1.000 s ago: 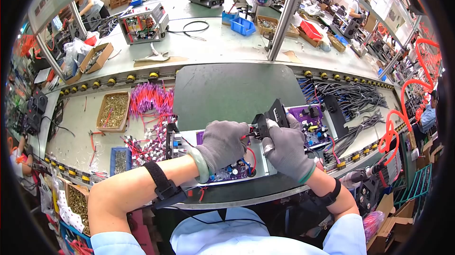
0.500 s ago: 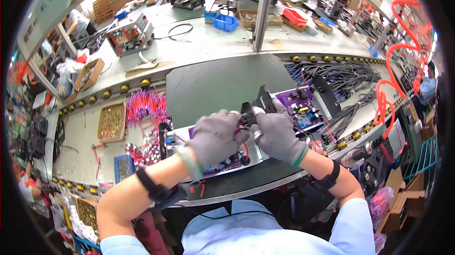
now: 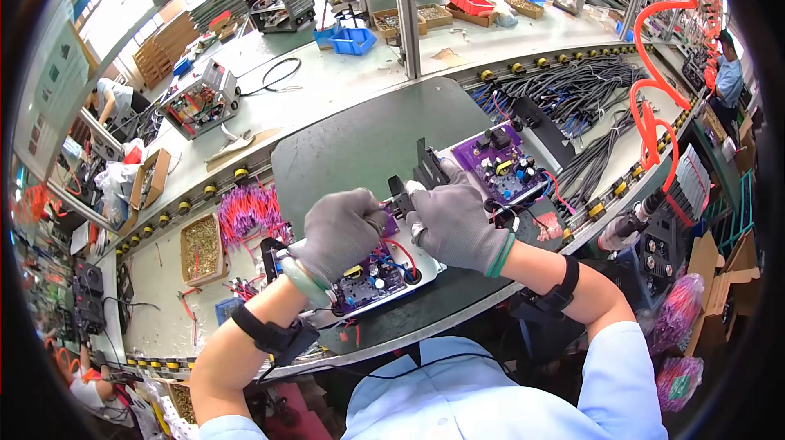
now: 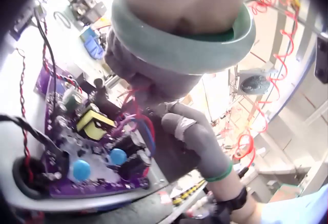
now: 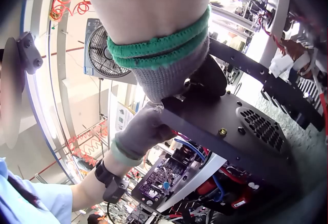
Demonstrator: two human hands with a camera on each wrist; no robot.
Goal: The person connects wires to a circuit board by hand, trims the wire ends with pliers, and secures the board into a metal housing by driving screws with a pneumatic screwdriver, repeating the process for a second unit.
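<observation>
My gloved right hand (image 3: 458,223) grips a black metal panel (image 5: 220,116) with a vent grille, held tilted above the work on the bench. Beside it, my gloved left hand (image 3: 343,231) has its fingers curled close to the panel's near end. In the left wrist view, thin red wires (image 4: 134,97) run up into the left hand's fingers, whose tips are hidden. Below that hand lies a purple circuit board (image 4: 92,147) in a light metal tray, with a red wire (image 3: 406,252) looping from it. A second purple board (image 3: 499,166) sits to the right.
Bundles of grey cables (image 3: 564,96) lie at the right, with pink-purple wires (image 3: 249,215) and a box of brass-coloured parts (image 3: 202,250) at the left. A dark green mat (image 3: 352,145) lies behind the hands. A coiled red hose (image 3: 646,117) hangs at the right.
The head view has turned, so the bench appears tilted and shifted left. Both hands stay at the panel; the left hand's fingers now sit a little farther from the panel's end.
</observation>
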